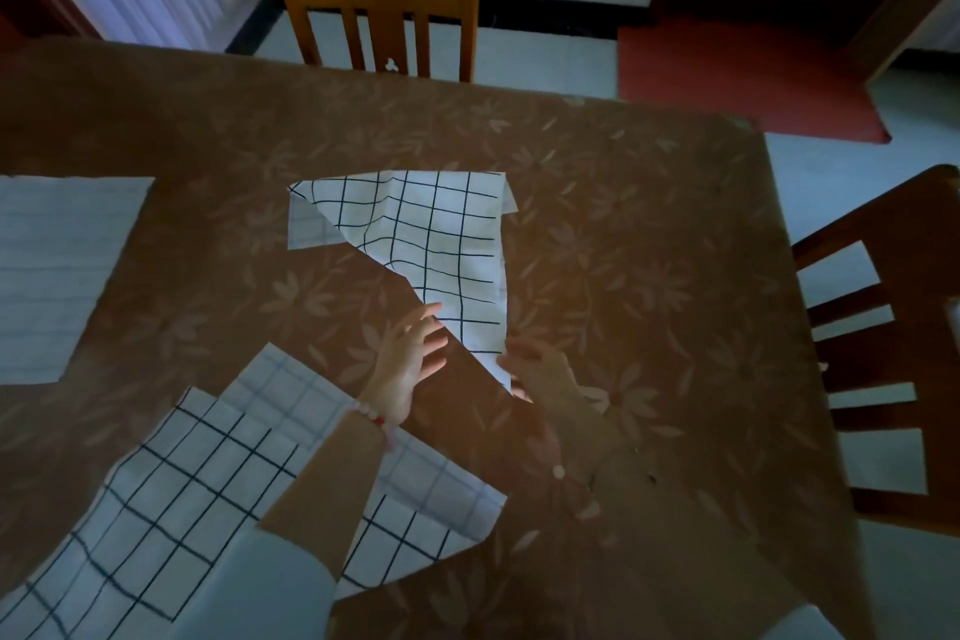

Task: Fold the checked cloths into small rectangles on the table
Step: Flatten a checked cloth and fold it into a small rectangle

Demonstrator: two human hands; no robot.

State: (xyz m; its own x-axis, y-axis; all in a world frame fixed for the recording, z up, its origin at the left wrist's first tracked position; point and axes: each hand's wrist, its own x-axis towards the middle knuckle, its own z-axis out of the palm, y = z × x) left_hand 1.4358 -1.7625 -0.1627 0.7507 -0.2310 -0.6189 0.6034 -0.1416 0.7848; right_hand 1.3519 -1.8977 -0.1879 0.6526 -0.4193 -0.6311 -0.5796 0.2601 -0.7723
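Note:
A white checked cloth (441,244) with black lines lies in the middle of the brown flowered table (649,250), one side folded diagonally so it narrows to a point near me. My right hand (543,372) pinches that near corner. My left hand (410,361) is just left of it, fingers apart, fingertips touching the cloth's slanted edge. A second checked cloth (171,494) lies spread and rumpled at the near left, partly under my left forearm.
A pale sheet (57,270) lies at the table's left edge. A wooden chair (374,5) stands at the far side and a darker chair (893,343) at the right. A red mat (737,78) lies on the floor beyond.

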